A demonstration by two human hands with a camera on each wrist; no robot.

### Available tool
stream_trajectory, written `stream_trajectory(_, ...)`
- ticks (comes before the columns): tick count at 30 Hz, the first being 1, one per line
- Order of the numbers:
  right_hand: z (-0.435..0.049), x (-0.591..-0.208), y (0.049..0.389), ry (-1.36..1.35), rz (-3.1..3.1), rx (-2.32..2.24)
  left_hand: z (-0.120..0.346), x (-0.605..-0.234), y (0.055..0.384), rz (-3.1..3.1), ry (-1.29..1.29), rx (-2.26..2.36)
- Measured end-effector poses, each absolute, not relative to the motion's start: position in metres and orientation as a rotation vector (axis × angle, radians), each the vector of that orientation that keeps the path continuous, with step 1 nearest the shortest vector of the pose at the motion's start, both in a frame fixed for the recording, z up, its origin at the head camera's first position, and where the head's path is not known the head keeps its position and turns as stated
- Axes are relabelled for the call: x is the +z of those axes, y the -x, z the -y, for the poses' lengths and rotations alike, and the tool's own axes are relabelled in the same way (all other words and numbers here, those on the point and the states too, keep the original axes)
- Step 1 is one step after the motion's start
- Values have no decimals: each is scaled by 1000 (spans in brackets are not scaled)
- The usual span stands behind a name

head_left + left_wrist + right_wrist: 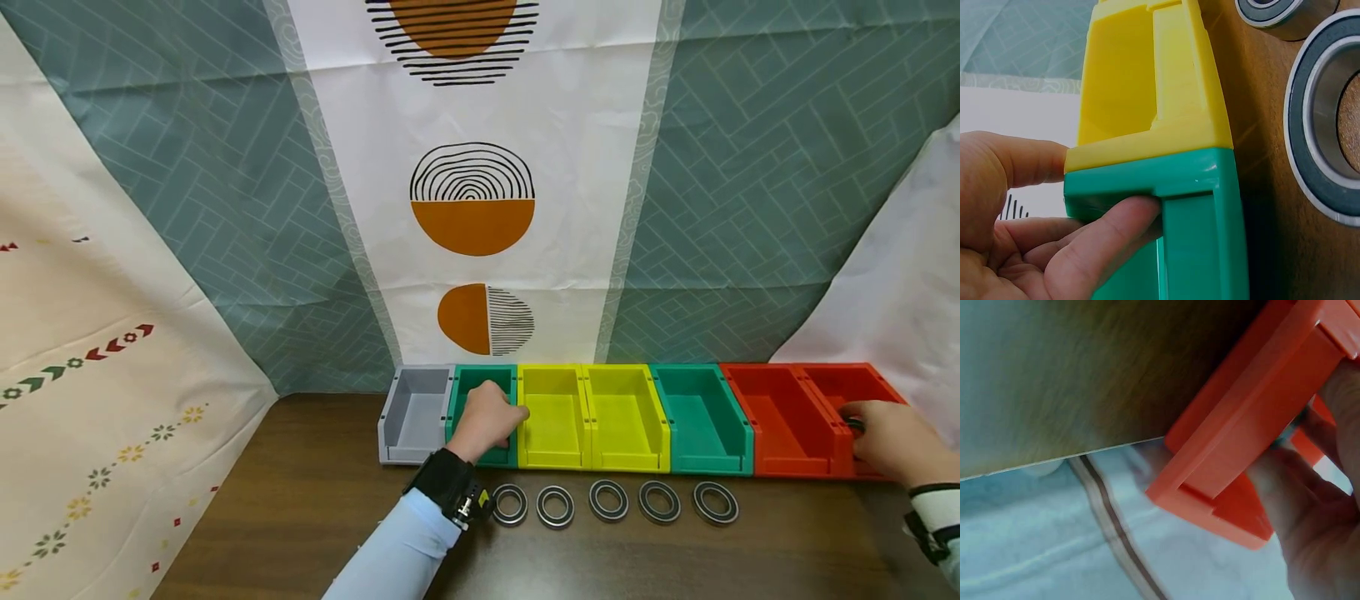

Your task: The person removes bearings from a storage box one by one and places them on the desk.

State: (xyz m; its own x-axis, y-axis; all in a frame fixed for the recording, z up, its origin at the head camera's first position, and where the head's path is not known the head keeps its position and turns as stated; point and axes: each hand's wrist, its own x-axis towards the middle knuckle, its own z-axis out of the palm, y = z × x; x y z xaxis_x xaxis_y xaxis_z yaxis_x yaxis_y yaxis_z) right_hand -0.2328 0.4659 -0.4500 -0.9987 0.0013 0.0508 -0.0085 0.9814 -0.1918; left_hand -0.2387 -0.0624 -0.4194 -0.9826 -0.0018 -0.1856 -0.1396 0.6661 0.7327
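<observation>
My left hand (486,421) reaches into the second bin from the left, a green bin (465,379). In the left wrist view, fingers (1116,231) are inside the green bin, while the thumb stands apart at the rim beside a yellow bin (1122,81). Nothing shows between thumb and fingers. At the far right, my right hand (896,442) dips into the last red bin (840,383), pinching a ball bearing (853,425). Most of that bearing is hidden by the fingers; a dark bit of its edge shows in the right wrist view.
Several ball bearings (555,507) lie flat in a row on the brown table (247,500), in front of the bins. A grey bin (416,417) ends the row at left. Patterned cloth (480,325) hangs behind the bins, with pale cloth at both sides.
</observation>
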Motion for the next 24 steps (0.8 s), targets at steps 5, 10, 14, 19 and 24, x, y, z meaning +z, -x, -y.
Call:
stream_trajectory(5, -467, -442, 223, 12, 2894, 286, 61, -422, 240, -2713, 135, 1216)
stream_trajectory(10, -462, -430, 217, 117, 2793, 326, 61, -425, 241, -2713, 134, 1233)
stream_trajectory(14, -455, -422, 213, 150, 2710, 416, 61, -425, 242, -2718, 118, 1228)
stream_trajectory(19, -439, -412, 207, 99, 2575, 487, 61, -424, 242, -2715, 128, 1223)
stream_trajectory(24, -417, -397, 198, 28, 2488, 477, 61, -423, 241, -2710, 136, 1238)
